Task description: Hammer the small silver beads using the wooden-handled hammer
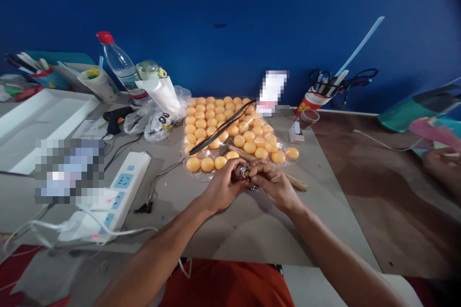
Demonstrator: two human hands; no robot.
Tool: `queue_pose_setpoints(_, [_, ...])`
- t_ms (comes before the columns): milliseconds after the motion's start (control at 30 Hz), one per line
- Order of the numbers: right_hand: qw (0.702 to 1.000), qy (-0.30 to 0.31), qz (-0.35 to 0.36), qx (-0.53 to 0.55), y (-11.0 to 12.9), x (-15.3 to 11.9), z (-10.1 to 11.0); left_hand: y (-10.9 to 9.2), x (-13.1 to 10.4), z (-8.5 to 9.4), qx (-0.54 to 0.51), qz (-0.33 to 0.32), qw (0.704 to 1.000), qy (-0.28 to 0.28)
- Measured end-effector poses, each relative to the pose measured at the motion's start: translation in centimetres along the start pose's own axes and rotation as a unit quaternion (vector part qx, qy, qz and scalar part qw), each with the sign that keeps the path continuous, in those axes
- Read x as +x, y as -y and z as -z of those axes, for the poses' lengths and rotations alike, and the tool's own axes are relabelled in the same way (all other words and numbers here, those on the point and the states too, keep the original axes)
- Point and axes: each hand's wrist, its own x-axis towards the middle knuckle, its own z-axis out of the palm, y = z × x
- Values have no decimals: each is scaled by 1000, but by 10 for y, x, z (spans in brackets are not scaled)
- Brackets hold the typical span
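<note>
A small, dark reddish-brown, shiny round object (240,173) is held low over the table. My left hand (224,186) curls its fingers and thumb around it from the left. From the right, my right hand (276,185) has its fingertips pinched together against the object's edge; whatever else they may hold is hidden. Just beyond the hands lie rows of yellow-orange balls (211,123) in clear plastic. A wooden handle (296,182) passes behind my right hand, its far end resting among the balls.
At left are a white power strip (124,180) with cords, a black glue gun (115,119), a white tray (84,100) and a bottle (121,64). A phone (272,92) leans at the back wall near a cup of tools (312,100). Another person's hand (441,165) is far right.
</note>
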Motion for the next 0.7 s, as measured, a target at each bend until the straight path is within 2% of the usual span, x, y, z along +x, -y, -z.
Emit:
queue_pose_setpoints(133, [1000, 4, -29, -6, -1, 0, -1, -2, 0, 1, 39, -20, 999, -1])
queue_pose_setpoints(433, [986, 3, -134, 103, -2, 0, -4, 2, -1, 2, 104, -51, 993, -5])
queue_pose_setpoints(700, [979, 8, -156, 130, -6, -1, -2, 3, -2, 2, 130, -70, 989, -5])
